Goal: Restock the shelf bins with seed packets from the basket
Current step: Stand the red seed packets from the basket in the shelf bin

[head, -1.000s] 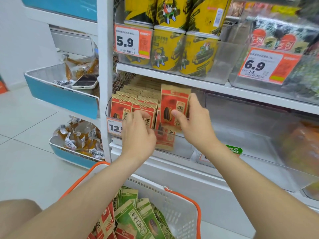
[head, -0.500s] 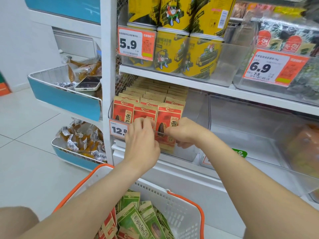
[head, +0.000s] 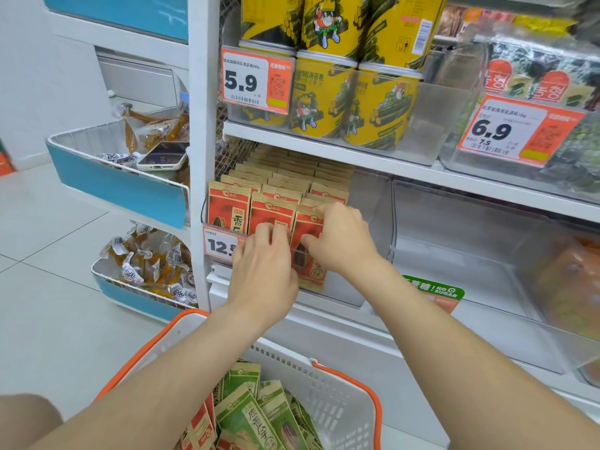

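bare forearms, no sleeves, unadorned fingers (head: 264, 230)

Both hands work at the front of a clear shelf bin (head: 373, 203) filled with rows of upright red seed packets (head: 229, 206). The left hand (head: 264, 267) rests its fingers on the front middle packet, covering part of the 12.8 price tag (head: 219, 245). The right hand (head: 341, 238) pinches the frontmost right packet (head: 306, 241), thumb on its face and fingers over its top edge. Below, a white basket (head: 341, 404) with orange rim holds green seed packets (head: 246, 414) and some red ones. The neighbouring bin (head: 454, 254) to the right looks bare. Yellow cans (head: 321, 95) stand on the shelf above.
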`<state>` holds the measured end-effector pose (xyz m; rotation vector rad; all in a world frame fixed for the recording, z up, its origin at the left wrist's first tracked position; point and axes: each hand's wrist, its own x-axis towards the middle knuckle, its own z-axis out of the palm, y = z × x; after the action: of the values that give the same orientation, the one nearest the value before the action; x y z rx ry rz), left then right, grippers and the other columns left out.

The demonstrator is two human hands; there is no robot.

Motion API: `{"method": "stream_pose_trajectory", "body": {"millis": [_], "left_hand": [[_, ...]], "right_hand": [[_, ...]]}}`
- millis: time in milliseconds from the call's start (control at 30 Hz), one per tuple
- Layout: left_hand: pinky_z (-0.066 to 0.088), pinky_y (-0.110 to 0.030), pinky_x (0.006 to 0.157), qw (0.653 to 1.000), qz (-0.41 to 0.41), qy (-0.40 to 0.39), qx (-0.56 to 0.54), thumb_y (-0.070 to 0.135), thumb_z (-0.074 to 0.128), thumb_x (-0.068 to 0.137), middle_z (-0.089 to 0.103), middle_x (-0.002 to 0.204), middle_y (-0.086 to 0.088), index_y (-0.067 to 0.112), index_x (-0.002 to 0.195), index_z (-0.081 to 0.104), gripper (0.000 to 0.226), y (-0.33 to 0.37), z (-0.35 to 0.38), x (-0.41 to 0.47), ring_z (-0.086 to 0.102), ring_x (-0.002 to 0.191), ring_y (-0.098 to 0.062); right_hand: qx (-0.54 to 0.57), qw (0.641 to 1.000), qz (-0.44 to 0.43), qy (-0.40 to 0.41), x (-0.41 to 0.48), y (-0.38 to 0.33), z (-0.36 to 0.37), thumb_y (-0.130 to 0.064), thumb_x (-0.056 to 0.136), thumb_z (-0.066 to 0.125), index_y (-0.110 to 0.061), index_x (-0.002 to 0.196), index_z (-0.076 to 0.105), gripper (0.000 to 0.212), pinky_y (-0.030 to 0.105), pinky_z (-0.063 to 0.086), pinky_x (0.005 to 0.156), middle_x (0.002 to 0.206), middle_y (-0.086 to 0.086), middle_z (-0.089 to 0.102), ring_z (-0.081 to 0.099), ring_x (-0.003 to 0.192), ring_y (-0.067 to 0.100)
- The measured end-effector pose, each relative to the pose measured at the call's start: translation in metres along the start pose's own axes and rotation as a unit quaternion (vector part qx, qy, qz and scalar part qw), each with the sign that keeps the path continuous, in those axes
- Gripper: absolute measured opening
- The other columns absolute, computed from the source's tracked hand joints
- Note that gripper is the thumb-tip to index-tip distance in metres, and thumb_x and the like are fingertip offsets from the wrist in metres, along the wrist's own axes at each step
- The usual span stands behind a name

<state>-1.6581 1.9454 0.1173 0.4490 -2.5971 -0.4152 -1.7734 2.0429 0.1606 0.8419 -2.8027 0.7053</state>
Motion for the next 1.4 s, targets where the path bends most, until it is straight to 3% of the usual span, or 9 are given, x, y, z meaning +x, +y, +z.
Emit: {"method": "stream_pose_trajectory", "body": {"millis": [233, 400, 500, 700, 900, 1033, 1167, 1233, 1400], "left_hand": [[0.041, -0.044, 0.100, 1.000, 0.004, 0.004, -0.001, 0.013, 0.062, 0.090, 0.046, 0.131, -0.004, 0.018, 0.133, 0.046, 0.047, 0.000, 0.000, -0.001, 0.055, 0.116, -0.029], [0.041, -0.044, 0.101, 1.000, 0.003, 0.004, -0.001, 0.013, 0.062, 0.091, 0.046, 0.133, -0.004, 0.019, 0.133, 0.048, 0.045, -0.002, -0.001, -0.001, 0.055, 0.116, -0.029], [0.040, -0.044, 0.101, 1.000, 0.001, -0.001, 0.001, 0.014, 0.062, 0.092, 0.044, 0.135, -0.004, 0.020, 0.133, 0.048, 0.044, -0.001, -0.001, -0.001, 0.054, 0.118, -0.028], [0.041, -0.046, 0.102, 1.000, 0.002, -0.012, -0.004, 0.013, 0.061, 0.092, 0.042, 0.139, -0.007, 0.018, 0.135, 0.050, 0.045, 0.001, -0.001, 0.001, 0.052, 0.120, -0.031], [0.041, -0.045, 0.104, 1.000, 0.022, -0.014, -0.002, 0.010, 0.063, 0.090, 0.041, 0.143, -0.009, 0.016, 0.138, 0.048, 0.051, 0.004, 0.001, 0.000, 0.050, 0.125, -0.032], [0.042, -0.047, 0.106, 0.998, 0.051, 0.002, 0.030, 0.010, 0.066, 0.084, 0.041, 0.145, -0.012, 0.014, 0.139, 0.045, 0.059, 0.002, -0.001, -0.001, 0.049, 0.126, -0.034], [0.044, -0.042, 0.102, 0.997, 0.058, -0.012, 0.042, 0.013, 0.063, 0.087, 0.046, 0.133, -0.010, 0.012, 0.134, 0.046, 0.050, -0.004, -0.001, -0.004, 0.051, 0.119, -0.032], [0.044, -0.040, 0.101, 0.996, 0.063, -0.025, 0.050, 0.014, 0.062, 0.089, 0.047, 0.131, -0.009, 0.012, 0.133, 0.047, 0.047, -0.008, 0.000, -0.005, 0.050, 0.118, -0.031], [0.045, -0.042, 0.103, 0.996, 0.069, -0.014, 0.049, 0.015, 0.064, 0.087, 0.046, 0.132, -0.010, 0.011, 0.129, 0.047, 0.045, -0.014, -0.002, -0.007, 0.047, 0.120, -0.031]], "right_hand": [[0.007, 0.999, 0.026, 0.018, 0.000, 0.001, -0.003, -0.038, 0.077, 0.080, -0.021, 0.087, 0.062, 0.027, 0.034, 0.051, 0.067, 0.086, 0.001, 0.067, 0.065, 0.087, 0.031], [0.195, 0.969, 0.151, -0.029, 0.005, 0.008, -0.005, -0.035, 0.058, 0.100, -0.021, 0.129, 0.030, 0.101, 0.038, 0.055, 0.084, 0.123, 0.006, 0.060, 0.062, 0.110, 0.027], [0.248, 0.949, 0.178, -0.077, 0.007, 0.014, -0.005, -0.027, 0.059, 0.101, -0.021, 0.131, 0.037, 0.096, 0.041, 0.059, 0.090, 0.119, -0.001, 0.064, 0.064, 0.111, 0.022], [0.216, 0.965, 0.144, -0.036, 0.008, 0.009, -0.002, -0.019, 0.065, 0.094, -0.027, 0.135, 0.032, 0.094, 0.033, 0.048, 0.078, 0.124, 0.003, 0.050, 0.056, 0.106, 0.023], [0.213, 0.967, 0.139, 0.022, 0.008, 0.014, 0.002, -0.025, 0.063, 0.099, -0.021, 0.131, 0.040, 0.090, 0.029, 0.042, 0.085, 0.128, 0.006, 0.051, 0.045, 0.108, 0.016], [0.263, 0.936, 0.225, -0.063, 0.007, 0.007, -0.001, -0.028, 0.066, 0.095, -0.026, 0.137, 0.018, 0.105, 0.036, 0.054, 0.091, 0.129, 0.005, 0.054, 0.055, 0.111, 0.020], [0.284, 0.914, 0.241, -0.163, 0.005, 0.003, -0.011, -0.022, 0.082, 0.083, -0.021, 0.121, 0.061, 0.046, 0.039, 0.059, 0.085, 0.109, -0.003, 0.070, 0.065, 0.097, 0.016], [0.309, 0.906, 0.251, -0.146, 0.002, 0.001, -0.019, -0.020, 0.084, 0.080, -0.019, 0.109, 0.062, 0.031, 0.040, 0.056, 0.086, 0.109, -0.001, 0.067, 0.063, 0.098, 0.018], [0.361, 0.880, 0.274, -0.144, -0.001, -0.006, -0.024, -0.052, 0.077, 0.071, -0.017, 0.140, 0.044, 0.077, 0.057, 0.050, 0.102, 0.129, 0.006, 0.060, 0.057, 0.115, 0.033]]}}
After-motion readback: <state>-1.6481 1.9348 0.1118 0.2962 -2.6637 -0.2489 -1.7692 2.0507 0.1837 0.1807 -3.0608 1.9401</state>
